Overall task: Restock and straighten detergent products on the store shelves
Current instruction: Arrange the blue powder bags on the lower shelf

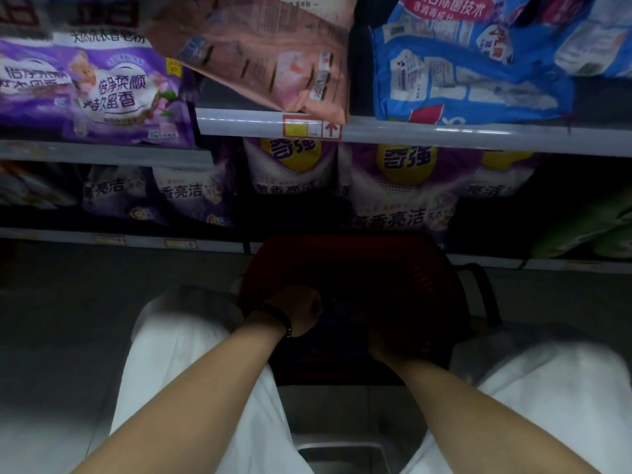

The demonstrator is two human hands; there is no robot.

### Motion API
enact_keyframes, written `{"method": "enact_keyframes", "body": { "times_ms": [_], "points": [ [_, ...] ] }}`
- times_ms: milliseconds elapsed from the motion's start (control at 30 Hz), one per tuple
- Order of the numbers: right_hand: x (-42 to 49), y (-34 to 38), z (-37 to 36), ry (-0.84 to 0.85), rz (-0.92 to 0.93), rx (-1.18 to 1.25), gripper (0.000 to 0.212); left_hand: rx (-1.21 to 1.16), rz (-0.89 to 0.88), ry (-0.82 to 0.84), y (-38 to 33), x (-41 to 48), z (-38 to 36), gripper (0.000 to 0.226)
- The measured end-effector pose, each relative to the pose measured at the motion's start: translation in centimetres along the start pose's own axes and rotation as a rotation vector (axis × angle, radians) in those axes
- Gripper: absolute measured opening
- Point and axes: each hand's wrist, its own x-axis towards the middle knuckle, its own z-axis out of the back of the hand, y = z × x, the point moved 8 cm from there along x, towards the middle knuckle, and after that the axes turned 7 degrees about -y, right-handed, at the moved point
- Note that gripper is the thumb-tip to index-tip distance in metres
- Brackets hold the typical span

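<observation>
Your left hand and right hand reach into the red basket; grips too dark to tell; pink bag sits crooked; restocking looks unfinished.

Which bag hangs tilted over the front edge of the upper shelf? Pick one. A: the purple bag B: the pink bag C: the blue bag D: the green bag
B: the pink bag lies askew, its lower corner jutting past the shelf edge just above the price tag, while the purple bag and blue bag sit back on their shelves.
</observation>
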Motion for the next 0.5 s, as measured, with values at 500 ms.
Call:
{"method": "enact_keyframes", "body": {
  "times_ms": [500],
  "points": [
    [-6.0,9.3,16.4,-0.262,0.230,-0.152,0.032,-0.455,-0.019,0.001,-8.5,-7.3,-1.3,0.084]
  ]
}}
